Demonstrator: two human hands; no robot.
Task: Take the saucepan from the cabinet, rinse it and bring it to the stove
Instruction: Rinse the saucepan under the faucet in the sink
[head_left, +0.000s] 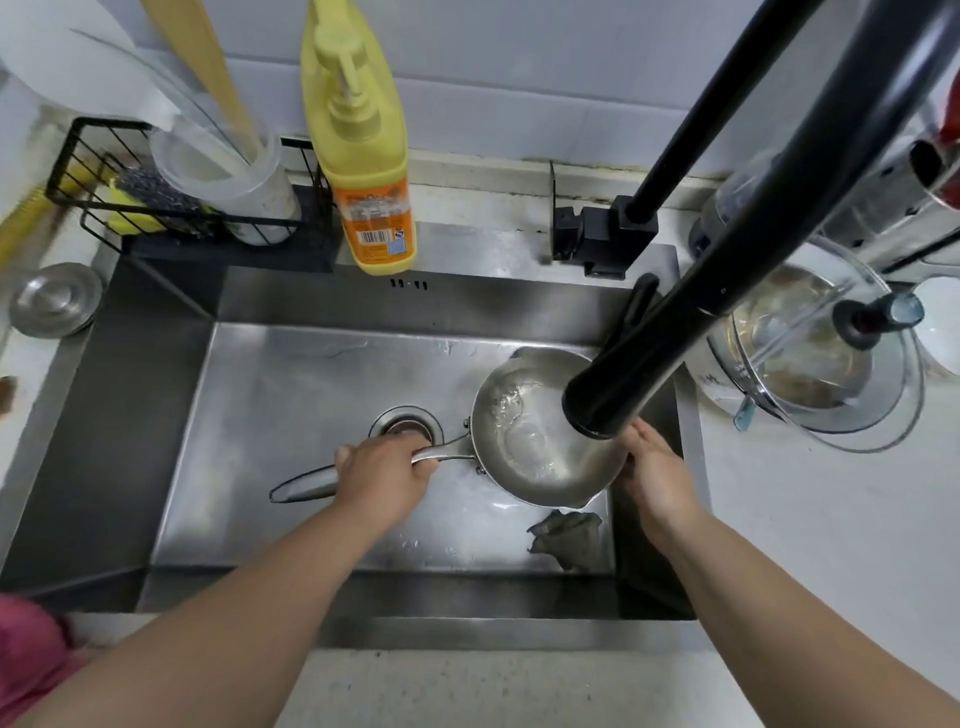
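While 2 hands work over the sink, the left hand is closed around the handle of 1 saucepan and the right hand cups its rim. 1 rag lies beneath; 1 black tap overhangs the pan; 1 yellow bottle stands behind.

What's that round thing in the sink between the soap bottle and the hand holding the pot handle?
That's the sink drain. In the head view it sits in the sink floor between the yellow soap bottle and the left hand gripping the saucepan handle.
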